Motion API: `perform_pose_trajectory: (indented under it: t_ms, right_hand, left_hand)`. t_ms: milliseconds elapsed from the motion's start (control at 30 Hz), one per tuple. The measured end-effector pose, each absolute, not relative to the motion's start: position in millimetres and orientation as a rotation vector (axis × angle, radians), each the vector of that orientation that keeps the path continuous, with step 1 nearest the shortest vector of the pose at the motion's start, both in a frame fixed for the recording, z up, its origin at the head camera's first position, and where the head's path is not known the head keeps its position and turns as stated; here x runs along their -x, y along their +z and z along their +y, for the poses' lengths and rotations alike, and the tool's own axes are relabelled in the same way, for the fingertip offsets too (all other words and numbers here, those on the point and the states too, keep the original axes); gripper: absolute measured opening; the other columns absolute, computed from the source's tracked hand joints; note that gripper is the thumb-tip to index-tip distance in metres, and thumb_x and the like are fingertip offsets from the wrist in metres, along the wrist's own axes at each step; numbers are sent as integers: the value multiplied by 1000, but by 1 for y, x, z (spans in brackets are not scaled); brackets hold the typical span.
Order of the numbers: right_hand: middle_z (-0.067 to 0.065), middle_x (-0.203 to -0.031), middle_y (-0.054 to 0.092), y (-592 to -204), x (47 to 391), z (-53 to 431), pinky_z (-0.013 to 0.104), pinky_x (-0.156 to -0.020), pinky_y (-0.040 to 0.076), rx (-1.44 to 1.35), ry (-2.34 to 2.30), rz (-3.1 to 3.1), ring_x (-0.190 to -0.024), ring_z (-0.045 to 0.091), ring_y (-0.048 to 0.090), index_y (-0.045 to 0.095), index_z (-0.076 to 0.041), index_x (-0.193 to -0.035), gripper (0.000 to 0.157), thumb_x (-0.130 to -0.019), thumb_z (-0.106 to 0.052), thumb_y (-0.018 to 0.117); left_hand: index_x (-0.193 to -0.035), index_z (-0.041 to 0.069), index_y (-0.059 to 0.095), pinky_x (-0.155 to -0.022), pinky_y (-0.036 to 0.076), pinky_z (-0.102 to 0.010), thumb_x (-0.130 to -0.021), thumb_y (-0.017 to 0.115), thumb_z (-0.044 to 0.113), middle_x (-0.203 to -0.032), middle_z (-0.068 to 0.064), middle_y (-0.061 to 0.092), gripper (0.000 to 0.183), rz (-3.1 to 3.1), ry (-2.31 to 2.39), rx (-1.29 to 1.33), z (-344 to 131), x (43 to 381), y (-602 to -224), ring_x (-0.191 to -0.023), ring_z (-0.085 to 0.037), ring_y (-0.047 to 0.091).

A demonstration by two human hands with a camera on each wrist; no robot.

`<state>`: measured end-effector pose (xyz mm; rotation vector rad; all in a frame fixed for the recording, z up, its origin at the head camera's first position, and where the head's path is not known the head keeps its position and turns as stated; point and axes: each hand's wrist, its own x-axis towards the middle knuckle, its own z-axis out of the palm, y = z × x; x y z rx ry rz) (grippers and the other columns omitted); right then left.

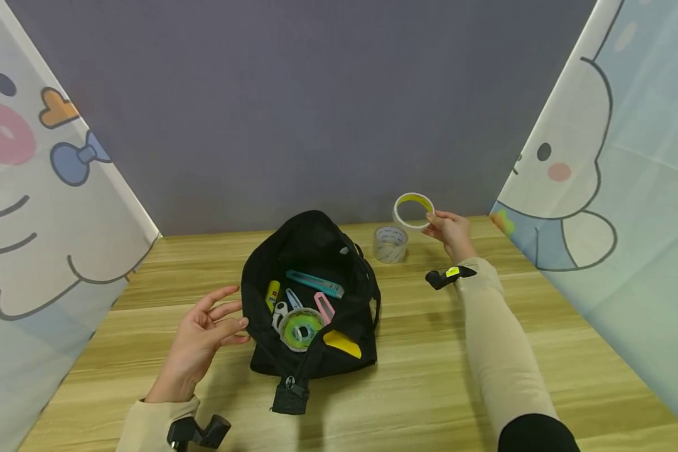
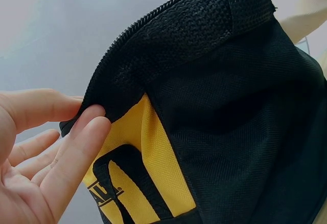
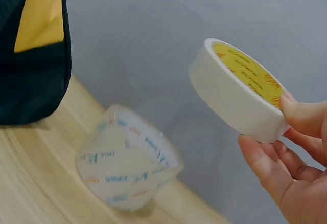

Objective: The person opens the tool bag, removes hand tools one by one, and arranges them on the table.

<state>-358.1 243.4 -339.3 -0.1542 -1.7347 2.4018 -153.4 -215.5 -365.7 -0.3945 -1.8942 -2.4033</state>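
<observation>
A black zippered bag [image 1: 339,314] with yellow panels stands on the table with its mouth spread wide. My left hand [image 1: 203,333] pinches the bag's zipper edge [image 2: 110,63] between thumb and fingers. Inside the bag lie a teal utility knife [image 1: 315,284], a pink cutter [image 1: 324,307], a yellow tube [image 1: 272,295], a roll of green tape [image 1: 285,331] and a few small items. My right hand [image 1: 451,233] holds a roll of white tape [image 3: 232,96] by its rim, tilted and raised above the table. A clear tape roll [image 3: 120,162] stands on the table below it.
The wood-grain table [image 1: 429,376] ends at a grey back panel [image 1: 316,113]. Printed cartoon panels close it in on the left [image 1: 45,188] and right [image 1: 616,163].
</observation>
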Motion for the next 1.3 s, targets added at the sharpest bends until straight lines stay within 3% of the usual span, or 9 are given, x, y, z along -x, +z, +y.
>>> perform_pose_trajectory:
  t_ms: [200, 500, 633, 933, 1300]
  right_hand:
    - [1, -70, 67, -357, 361, 253, 22, -62, 59, 245, 2457, -1587, -59, 9, 66, 57, 2, -95, 8, -95, 10, 56]
    - [2, -68, 67, -377, 359, 260, 24, -61, 60, 427, 2439, -1422, -56, 12, 65, 56, 6, -98, 6, -95, 11, 57]
    - [3, -72, 65, -386, 358, 262, 24, -60, 60, 515, 2423, -1443, -57, 12, 65, 53, 7, -104, 13, -94, 8, 61]
    - [3, -76, 61, -412, 363, 260, 21, -59, 59, 620, 2235, -1758, -59, 9, 62, 45, 14, -137, 50, -94, 0, 65]
    - [-1, -65, 60, -416, 365, 264, 22, -57, 59, 696, 2080, -2075, -54, 7, 64, 51, 13, -135, 49, -94, -8, 68]
  left_hand:
    - [-127, 22, 61, -63, 62, -33, -89, 61, -17, -107, 0, 72, 54, -1886, -2410, 412, -215, 154, -367, -79, -14, 73]
    - [-127, 22, 61, -63, 62, -34, -89, 61, -17, -107, 0, 72, 54, -1894, -2400, 406, -215, 154, -366, -79, -15, 73]
    - [-127, 22, 60, -63, 62, -34, -89, 60, -17, -107, -1, 72, 55, -1896, -2399, 414, -215, 153, -366, -79, -15, 73]
    - [-127, 22, 60, -63, 62, -34, -89, 60, -17, -108, -1, 72, 55, -1901, -2397, 406, -215, 153, -366, -79, -15, 73]
    - [-127, 23, 60, -63, 62, -33, -89, 61, -17, -108, 0, 72, 55, -1897, -2399, 412, -215, 153, -367, -80, -15, 73]
